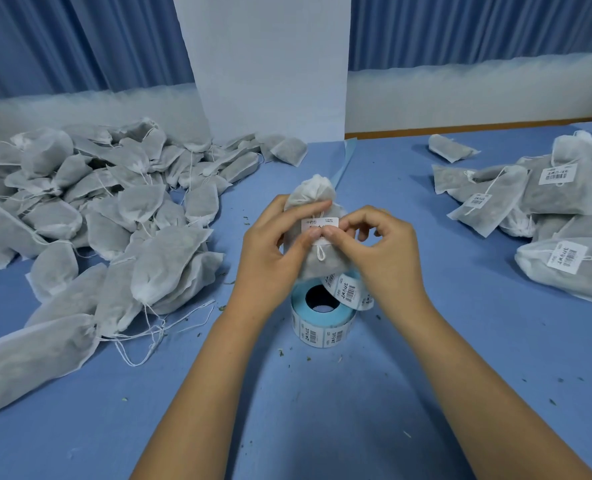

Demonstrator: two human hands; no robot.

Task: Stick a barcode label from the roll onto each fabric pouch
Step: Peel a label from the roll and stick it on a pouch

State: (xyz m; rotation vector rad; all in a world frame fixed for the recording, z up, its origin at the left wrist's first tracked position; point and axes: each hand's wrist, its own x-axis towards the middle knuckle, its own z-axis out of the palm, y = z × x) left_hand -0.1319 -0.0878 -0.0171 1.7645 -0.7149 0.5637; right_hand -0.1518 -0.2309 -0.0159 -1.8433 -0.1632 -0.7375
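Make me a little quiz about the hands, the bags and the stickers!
1. True or false: the left hand and the right hand both touch the same pouch.
2. Which pile already has barcode labels? A) left pile B) right pile C) neither
3. Fill in: the label roll stands on the blue ____.

Key: 1 true; 2 B; 3 table.
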